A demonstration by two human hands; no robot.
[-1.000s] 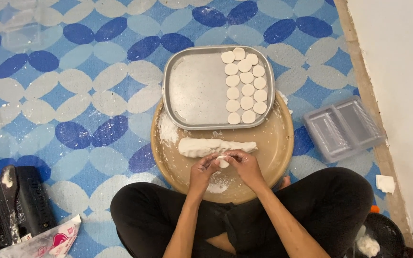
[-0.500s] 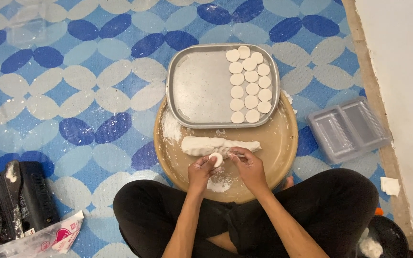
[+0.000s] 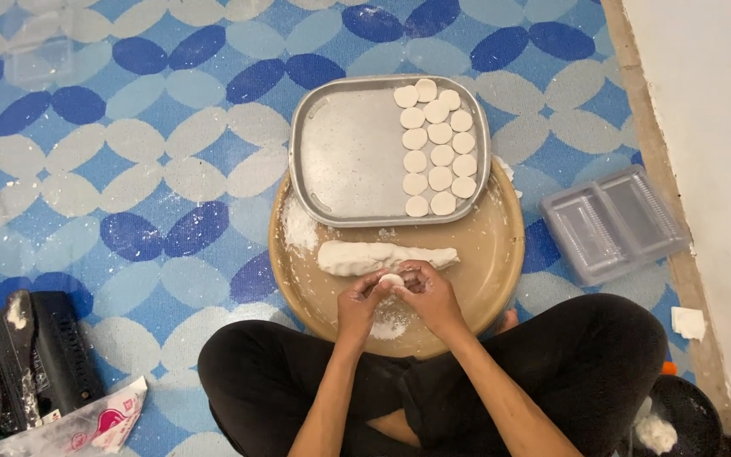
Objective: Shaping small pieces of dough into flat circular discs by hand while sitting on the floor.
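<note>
I'm looking down at the round board [image 3: 501,254] lying on the patterned mat, and I'm taking it as my landmark. Both hands are meeting over its near half. My left hand [image 3: 359,303] and right hand [image 3: 430,294] are cupping a small dough piece [image 3: 392,279] between the fingertips, fingers curled in narrowly around it, so the piece is being held from both sides, just above the board.

I'm judging this piece as very light and soft, the sort that dents under any squeeze and probably sticks a little where it isn't floured. I'd be holding it by its edge with fingertips only, pressure even all around, never pinching the middle.

Just beyond the hands, across the board's centre, the dough log [image 3: 382,256] is lying crosswise, thick at its left end and thinning to the right. It looks soft too, and would sag if lifted by one end, so support from beneath would suit it.

On the board's far side the metal tray [image 3: 344,152] is sitting partly over the rim, with flat dough discs [image 3: 437,148] lined up in its right part. Loose flour [image 3: 298,227] is dusting the board's left. A clear plastic box [image 3: 611,224] is lying well to the board's right.
</note>
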